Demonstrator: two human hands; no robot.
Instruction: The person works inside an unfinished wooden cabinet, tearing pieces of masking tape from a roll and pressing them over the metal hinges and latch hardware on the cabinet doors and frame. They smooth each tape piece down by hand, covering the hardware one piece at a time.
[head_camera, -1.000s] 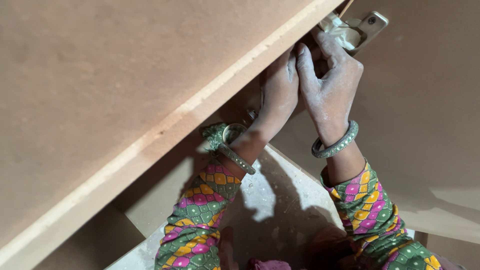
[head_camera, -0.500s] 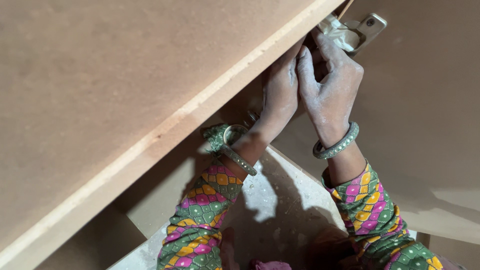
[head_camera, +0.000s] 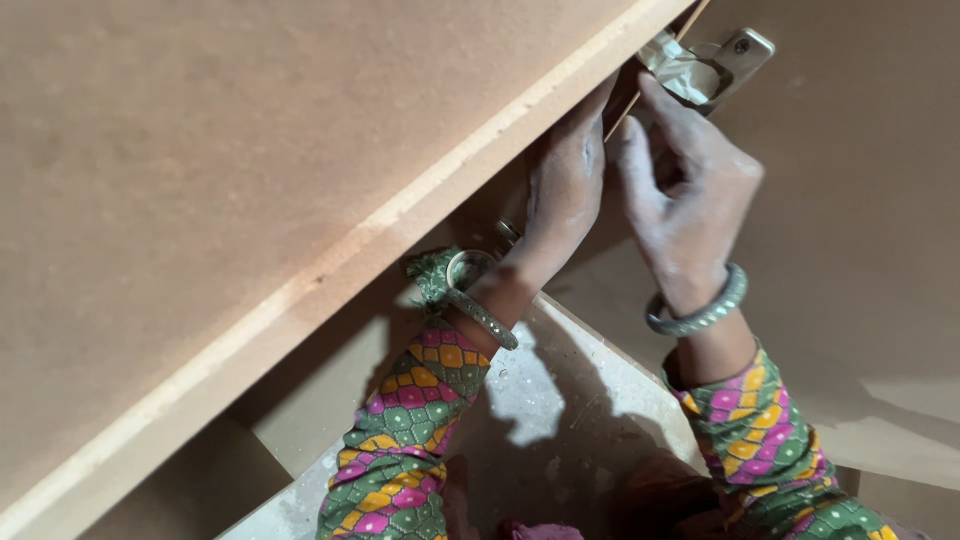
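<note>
Both hands worked at upper right of the frame beside the edge of a large fibreboard panel (head_camera: 300, 180): left hand (head_camera: 562, 195) lay flat with fingers extended against the panel's underside, gripping nothing visible. Right hand (head_camera: 690, 190) was curled, fingertips pinching a crumpled piece of sandpaper (head_camera: 678, 72) just beside a metal hinge (head_camera: 742, 50); bangles sat on both wrists

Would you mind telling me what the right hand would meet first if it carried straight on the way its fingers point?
The right hand points up toward the crumpled silvery wrapping on the metal hinge plate. It would likely meet the wrapping first; its fingertips look almost on it already, though depth is unclear.
</note>
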